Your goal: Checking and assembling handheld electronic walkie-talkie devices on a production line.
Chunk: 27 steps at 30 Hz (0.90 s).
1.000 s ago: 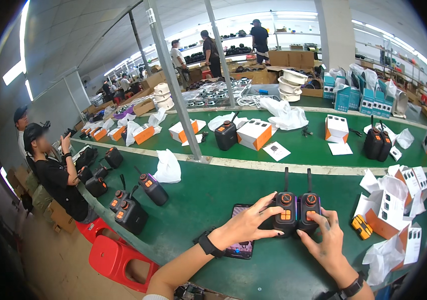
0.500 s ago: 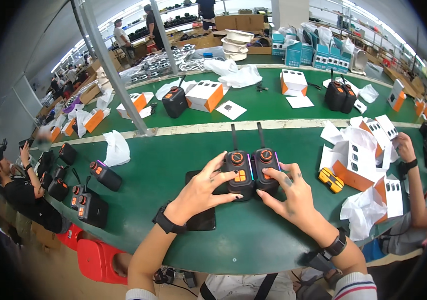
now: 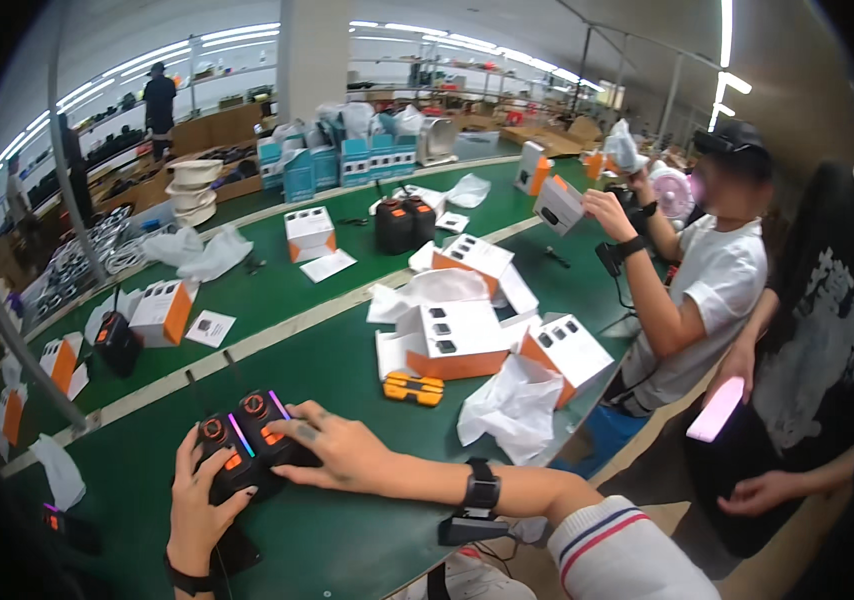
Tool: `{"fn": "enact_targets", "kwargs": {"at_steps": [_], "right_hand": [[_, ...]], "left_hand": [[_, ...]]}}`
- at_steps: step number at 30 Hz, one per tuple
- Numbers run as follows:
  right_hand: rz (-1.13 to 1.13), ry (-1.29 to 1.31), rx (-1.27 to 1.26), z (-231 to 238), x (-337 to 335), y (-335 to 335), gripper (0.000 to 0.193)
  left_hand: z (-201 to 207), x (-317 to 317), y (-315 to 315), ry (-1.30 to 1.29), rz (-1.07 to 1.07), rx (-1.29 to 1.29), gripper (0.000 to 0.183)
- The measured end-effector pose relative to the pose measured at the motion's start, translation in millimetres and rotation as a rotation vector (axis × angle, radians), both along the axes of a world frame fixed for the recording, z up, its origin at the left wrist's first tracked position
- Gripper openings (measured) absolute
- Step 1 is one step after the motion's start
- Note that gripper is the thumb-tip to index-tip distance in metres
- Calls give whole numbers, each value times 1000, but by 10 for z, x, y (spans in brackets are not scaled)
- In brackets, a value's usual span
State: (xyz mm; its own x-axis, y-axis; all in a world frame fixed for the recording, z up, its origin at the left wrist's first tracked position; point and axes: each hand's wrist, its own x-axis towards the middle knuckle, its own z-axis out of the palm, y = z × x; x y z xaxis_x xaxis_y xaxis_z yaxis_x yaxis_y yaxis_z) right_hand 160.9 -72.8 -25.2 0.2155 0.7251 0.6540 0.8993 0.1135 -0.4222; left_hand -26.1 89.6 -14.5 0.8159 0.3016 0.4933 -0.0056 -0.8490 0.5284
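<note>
Two black walkie-talkie-like radios stand side by side on the green table, each with an antenna, an orange knob, orange buttons and a glowing strip. My left hand [image 3: 195, 505] grips the left radio [image 3: 214, 432], its fingers round the side and front. On the right radio [image 3: 256, 408], my right hand [image 3: 339, 452] has a fingertip at the orange buttons and the thumb against its lower front. A dark flat object [image 3: 237, 550] lies partly hidden beside my left hand.
Open white-and-orange boxes [image 3: 457, 338], crumpled white wrapping [image 3: 512, 415] and a yellow-and-black case [image 3: 413, 389] lie to the right. Another black radio pair [image 3: 405, 224] stands farther back. A co-worker [image 3: 717, 260] holds a box; beside them another person holds a lit phone [image 3: 717, 410].
My view has swung to the right, so the radios and my hands now appear lower left. Both hands are still on the two radios. The co-workers on the right have come into view.
</note>
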Motion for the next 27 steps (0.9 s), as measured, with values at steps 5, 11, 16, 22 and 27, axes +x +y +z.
{"fn": "enact_targets", "kwargs": {"at_steps": [5, 11, 16, 22, 27], "right_hand": [[1, 9, -10, -17, -1, -2, 49], [6, 11, -26, -19, -13, -17, 42], [5, 18, 47, -40, -12, -1, 38], [21, 78, -113, -17, -26, -33, 45], [-5, 33, -82, -25, -38, -26, 44]], "left_hand": [[-54, -16, 1, -5, 20, -3, 57], [-104, -16, 38, -57, -62, -6, 47], [-80, -24, 17, -39, -53, -1, 48], [-103, -27, 18, -40, -49, -2, 53], [-86, 2, 32, -43, -79, 3, 54]]}}
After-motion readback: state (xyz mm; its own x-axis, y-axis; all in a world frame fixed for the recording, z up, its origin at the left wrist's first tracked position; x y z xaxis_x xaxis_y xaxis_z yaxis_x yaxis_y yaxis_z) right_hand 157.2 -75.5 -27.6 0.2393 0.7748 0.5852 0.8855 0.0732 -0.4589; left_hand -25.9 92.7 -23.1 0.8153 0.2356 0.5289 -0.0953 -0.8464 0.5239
